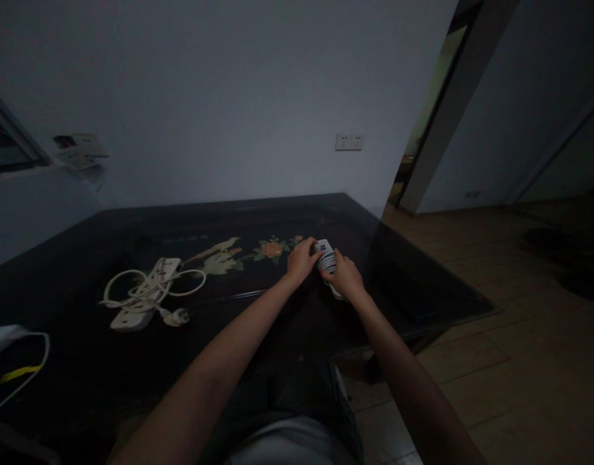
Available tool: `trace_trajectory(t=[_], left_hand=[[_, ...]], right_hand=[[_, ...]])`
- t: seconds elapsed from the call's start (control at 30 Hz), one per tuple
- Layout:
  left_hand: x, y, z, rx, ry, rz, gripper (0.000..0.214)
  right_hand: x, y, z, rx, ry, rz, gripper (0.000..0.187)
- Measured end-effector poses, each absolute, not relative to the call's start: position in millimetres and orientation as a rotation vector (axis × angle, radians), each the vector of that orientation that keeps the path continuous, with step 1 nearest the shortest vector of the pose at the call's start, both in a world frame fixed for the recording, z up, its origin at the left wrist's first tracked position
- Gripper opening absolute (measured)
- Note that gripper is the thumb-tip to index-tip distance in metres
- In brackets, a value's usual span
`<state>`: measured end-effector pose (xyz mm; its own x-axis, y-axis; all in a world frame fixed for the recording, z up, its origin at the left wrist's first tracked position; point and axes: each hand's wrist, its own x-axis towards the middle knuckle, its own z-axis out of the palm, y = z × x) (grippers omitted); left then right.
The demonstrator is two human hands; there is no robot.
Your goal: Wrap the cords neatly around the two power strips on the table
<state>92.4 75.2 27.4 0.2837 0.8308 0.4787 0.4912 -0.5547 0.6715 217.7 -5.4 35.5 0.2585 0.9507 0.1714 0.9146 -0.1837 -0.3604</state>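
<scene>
Both my hands meet over the right part of a dark glossy table [132, 361]. My left hand [301, 259] is closed on the top end of a small white container [325, 254] with a blue label. My right hand [346, 276] wraps round its lower part. The container lies tilted between the two hands, close to the flower painting [272, 248] on the tabletop. The light is dim and I cannot make out what the container is.
A white power strip [144, 294] with its coiled cord and plug lies at the table's left. A white device with a cable [6, 352] sits at the near left edge. A wall socket [349, 141] is behind; wooden floor [495, 349] lies to the right.
</scene>
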Motion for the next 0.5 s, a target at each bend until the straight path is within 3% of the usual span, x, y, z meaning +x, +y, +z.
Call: trace_trajectory(t=[0.23,0.5], left_hand=[[95.0,82.4,31.2,2.226,1.121,1.164,0.023],[101.0,75.3,20.2,2.247,1.01,1.171,0.04]], right_hand=[[217.5,-5.9,38.0,-2.161,-1.726,0.116,0.079],[222.2,-1.8,33.1,-2.157,-1.693,0.156,0.081]])
